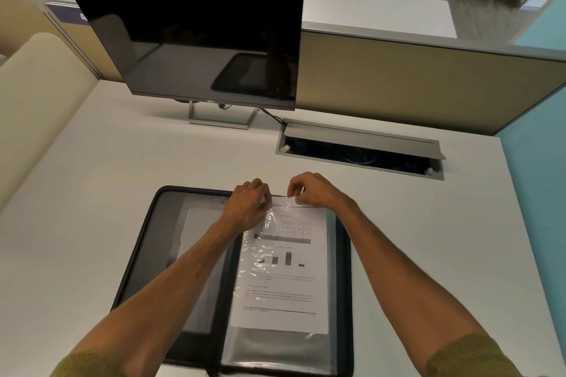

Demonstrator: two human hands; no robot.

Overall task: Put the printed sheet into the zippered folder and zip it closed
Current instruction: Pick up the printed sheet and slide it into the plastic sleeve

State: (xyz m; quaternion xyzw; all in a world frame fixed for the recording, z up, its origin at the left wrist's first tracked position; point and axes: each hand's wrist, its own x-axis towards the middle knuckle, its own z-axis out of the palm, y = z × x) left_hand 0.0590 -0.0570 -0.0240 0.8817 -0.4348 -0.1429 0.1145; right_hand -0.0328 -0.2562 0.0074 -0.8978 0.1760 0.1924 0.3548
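Observation:
A black zippered folder (144, 242) lies open flat on the white desk in front of me. The printed sheet (284, 288), with a table, a bar chart and text, sits partly inside a clear plastic sleeve (275, 349) on the folder's right half. Its top end sticks out at the far edge. My left hand (249, 206) pinches the sleeve's top edge at the left. My right hand (312, 190) pinches the top edge of the sleeve or sheet at the right. A grey inner pocket with a white card fills the folder's left half.
A dark monitor (196, 40) on a metal stand stands at the back of the desk. An open cable tray (361, 150) is recessed into the desk at the back right. A tan partition (428, 82) runs behind it.

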